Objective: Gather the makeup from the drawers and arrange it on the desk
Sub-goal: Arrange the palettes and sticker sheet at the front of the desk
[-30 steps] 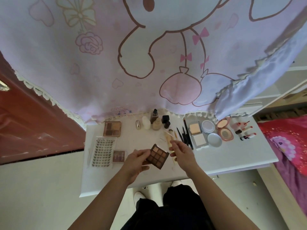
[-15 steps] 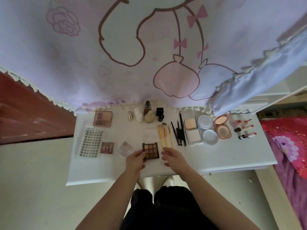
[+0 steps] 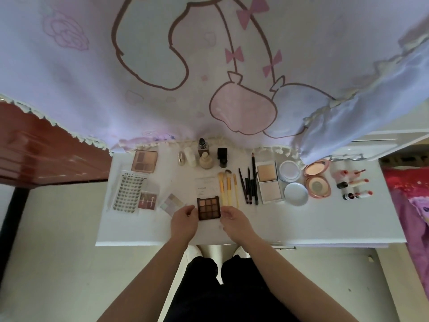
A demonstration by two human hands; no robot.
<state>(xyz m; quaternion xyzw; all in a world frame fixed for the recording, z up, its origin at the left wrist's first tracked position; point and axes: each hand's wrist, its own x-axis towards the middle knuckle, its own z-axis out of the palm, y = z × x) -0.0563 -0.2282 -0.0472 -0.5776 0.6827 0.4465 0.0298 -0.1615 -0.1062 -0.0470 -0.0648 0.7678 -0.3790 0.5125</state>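
A brown nine-pan eyeshadow palette (image 3: pixel 209 208) lies square on the white desk (image 3: pixel 325 224), near the front edge. My left hand (image 3: pixel 184 220) pinches its left side and my right hand (image 3: pixel 234 218) pinches its right side. Just behind it are a white card (image 3: pixel 206 183) and yellow-handled brushes (image 3: pixel 227 189). To its left lie a small iridescent palette (image 3: pixel 173 202), a dark red palette (image 3: pixel 147 200) and a lash sheet (image 3: pixel 128 190). Dark pencils (image 3: pixel 249 184), powder compacts (image 3: pixel 269 182), round jars (image 3: pixel 294 187), a pink compact (image 3: pixel 316 178) and lipsticks (image 3: pixel 354 184) line the right.
Bottles (image 3: pixel 204 154) and a tan palette (image 3: pixel 144 161) stand at the desk's back, under a hanging cartoon-print curtain (image 3: pixel 209 66). A red-brown cabinet (image 3: pixel 46 145) is at the left, a red bed (image 3: pixel 408 194) at the right. My legs are below the desk's front edge.
The palette, held tilted in the air a second ago, has come down flat onto the desk. My right hand has closed in on its right side. The camera has tipped downward.
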